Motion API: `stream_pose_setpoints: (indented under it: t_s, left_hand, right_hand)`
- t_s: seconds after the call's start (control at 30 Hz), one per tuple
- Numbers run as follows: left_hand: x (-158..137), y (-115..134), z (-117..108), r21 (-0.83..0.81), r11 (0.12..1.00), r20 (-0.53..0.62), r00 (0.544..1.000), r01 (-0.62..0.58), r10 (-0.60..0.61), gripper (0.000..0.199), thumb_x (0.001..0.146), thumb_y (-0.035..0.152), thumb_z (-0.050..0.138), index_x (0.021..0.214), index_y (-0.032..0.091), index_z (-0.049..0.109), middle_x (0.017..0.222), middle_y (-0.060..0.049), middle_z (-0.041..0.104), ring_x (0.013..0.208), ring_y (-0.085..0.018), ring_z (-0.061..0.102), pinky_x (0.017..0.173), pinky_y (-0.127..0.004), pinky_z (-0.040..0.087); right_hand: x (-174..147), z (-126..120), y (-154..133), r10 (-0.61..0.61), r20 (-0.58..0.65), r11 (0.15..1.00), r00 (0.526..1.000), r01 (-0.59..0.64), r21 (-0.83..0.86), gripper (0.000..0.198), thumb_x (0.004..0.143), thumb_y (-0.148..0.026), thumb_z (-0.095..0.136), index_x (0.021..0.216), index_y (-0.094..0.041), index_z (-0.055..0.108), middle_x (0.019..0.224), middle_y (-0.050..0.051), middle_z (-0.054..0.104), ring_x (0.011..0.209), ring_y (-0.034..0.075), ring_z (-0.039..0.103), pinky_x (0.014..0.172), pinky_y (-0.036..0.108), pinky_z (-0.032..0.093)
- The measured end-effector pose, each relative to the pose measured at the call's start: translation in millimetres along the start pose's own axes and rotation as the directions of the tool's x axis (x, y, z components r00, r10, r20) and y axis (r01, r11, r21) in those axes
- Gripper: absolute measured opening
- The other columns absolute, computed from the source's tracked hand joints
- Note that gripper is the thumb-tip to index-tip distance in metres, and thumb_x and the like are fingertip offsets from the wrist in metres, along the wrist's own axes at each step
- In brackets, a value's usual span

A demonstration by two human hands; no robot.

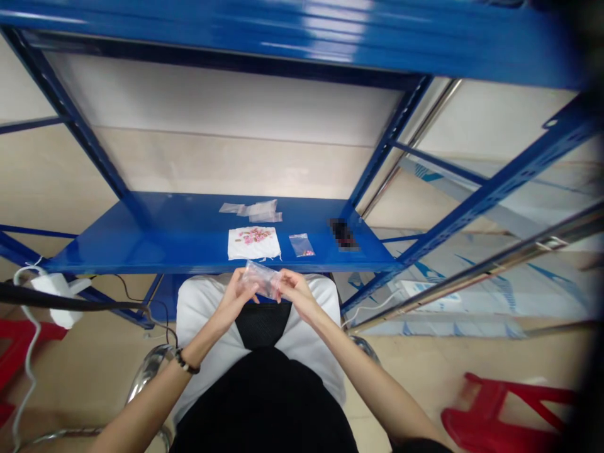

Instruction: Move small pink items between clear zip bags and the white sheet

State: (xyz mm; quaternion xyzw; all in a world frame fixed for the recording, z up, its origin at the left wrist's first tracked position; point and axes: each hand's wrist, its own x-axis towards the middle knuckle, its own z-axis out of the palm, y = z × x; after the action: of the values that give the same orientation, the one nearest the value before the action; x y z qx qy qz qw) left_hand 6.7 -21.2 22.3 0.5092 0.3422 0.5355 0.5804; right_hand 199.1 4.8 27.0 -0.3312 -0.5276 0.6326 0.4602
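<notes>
So the clear plastic bag (262,279) is up in the air over the person's lap, right by the front edge of the blue shelf (189,245). From where I'm standing, its long axis runs mostly side to side, with the left end sitting a bit farther out toward the shelf and the right end dipping back toward the body. Couldn't tell you which end the mouth is, it's too crinkled and see-through.

Both hands are on it. Left hand (240,290) has its fingers curled in and nearly closed, gripping the left end. Right hand (291,286) has the other end in a tight pinch, thumb against fingers. Forearms come in from both sides in a V, and there's a dark beaded bracelet (187,363) on the left wrist.

On the shelf, just past the bag, there's a white cloth pouch (233,245) lying flat with pink pieces (255,236) scattered on top. Beside it is a small filled bag (301,244), slightly tilted, bits gathered at the near end. More clear bags (264,211) lie behind. Pale sheeting (476,299) off to the right has blue printed marks, too blurry to read.
</notes>
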Motion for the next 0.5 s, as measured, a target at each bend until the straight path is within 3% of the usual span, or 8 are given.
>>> stream_pose_setpoints:
  t_s: [0.1,0.17,0.23,0.33,0.4,0.5]
  left_hand:
    - [-7,-9,0,0.121,0.992,-0.052,0.998,-0.019,0.026,0.044,0.088,0.042,0.061,0.122,0.022,0.042,0.098,-0.007,0.067,0.079,-0.019,0.068,0.065,-0.03,0.054]
    - [-10,-10,-7,0.397,0.906,-0.056,0.981,-0.147,0.184,0.055,0.085,0.04,0.066,0.131,0.022,0.04,0.112,-0.011,0.065,0.098,-0.023,0.066,0.08,-0.038,0.054]
    - [-10,-7,-14,0.678,0.665,0.097,0.935,-0.312,0.341,0.071,0.08,0.04,0.072,0.14,0.023,0.038,0.135,-0.016,0.054,0.124,-0.03,0.053,0.1,-0.046,0.045]
    - [-8,-3,-18,0.836,0.262,0.379,0.853,-0.482,0.359,0.085,0.078,0.046,0.073,0.149,0.022,0.033,0.151,-0.018,0.038,0.141,-0.036,0.033,0.113,-0.054,0.027]
    - [-5,-3,-17,0.859,0.101,0.438,0.823,-0.501,0.362,0.083,0.082,0.048,0.068,0.151,0.021,0.031,0.155,-0.019,0.032,0.144,-0.036,0.027,0.115,-0.055,0.021]
    - [-3,-5,-14,0.859,-0.017,0.483,0.797,-0.512,0.364,0.073,0.084,0.048,0.065,0.148,0.022,0.038,0.158,-0.016,0.027,0.146,-0.035,0.021,0.117,-0.054,0.015]
  right_hand:
    - [-8,7,8,0.023,0.008,1.0,1.0,-0.023,0.007,0.024,0.082,-0.039,0.069,0.076,-0.017,0.06,0.062,-0.001,0.062,0.053,0.011,0.056,0.048,0.02,0.045]
    - [-12,5,12,0.05,-0.007,0.999,0.999,-0.05,-0.014,0.025,0.083,-0.04,0.067,0.076,-0.017,0.059,0.061,-0.002,0.061,0.051,0.01,0.056,0.047,0.02,0.044]
    - [-13,2,16,0.062,-0.024,0.996,0.998,-0.063,-0.055,0.026,0.082,-0.041,0.067,0.074,-0.018,0.058,0.06,-0.002,0.061,0.049,0.01,0.054,0.045,0.019,0.042]
    - [-10,0,24,0.063,-0.061,0.989,0.996,-0.071,-0.127,0.028,0.08,-0.041,0.068,0.071,-0.018,0.056,0.056,-0.003,0.059,0.044,0.009,0.051,0.042,0.019,0.039]
    - [-7,4,32,0.061,-0.069,0.982,0.996,-0.072,-0.173,0.028,0.08,-0.04,0.069,0.07,-0.018,0.055,0.054,-0.004,0.057,0.043,0.009,0.05,0.042,0.019,0.038]
    - [-9,11,43,-0.01,-0.064,0.969,0.998,-0.006,-0.247,0.025,0.08,-0.035,0.068,0.067,-0.018,0.054,0.057,-0.003,0.058,0.049,0.011,0.052,0.048,0.022,0.041]
